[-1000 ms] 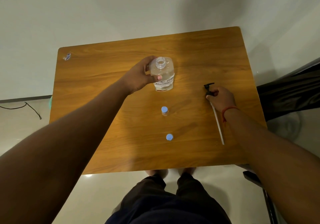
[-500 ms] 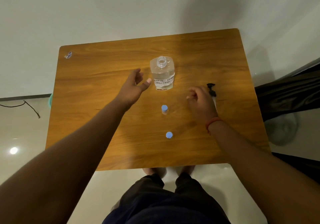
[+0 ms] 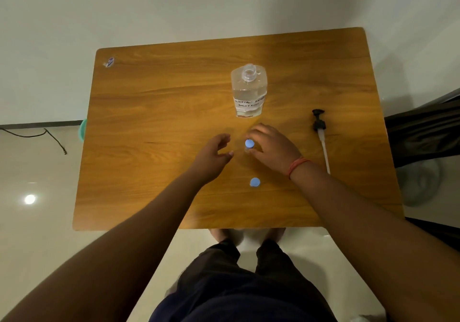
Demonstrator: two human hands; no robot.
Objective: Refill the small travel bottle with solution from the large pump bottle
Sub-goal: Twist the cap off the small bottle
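right hand (image 3: 272, 147) curled around small blue-capped bottle (image 3: 249, 145), fingers touching it; left hand (image 3: 211, 156) just beside, fingers apart, empty. uncapped large bottle (image 3: 249, 92) upright behind on desk (image 3: 154, 112).

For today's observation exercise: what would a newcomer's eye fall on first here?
Both hands meet mid-table: the right hand closing around a small blue-capped bottle, the left hand open beside it. Behind stands the large clear bottle, uncapped, its black pump lying to the right.
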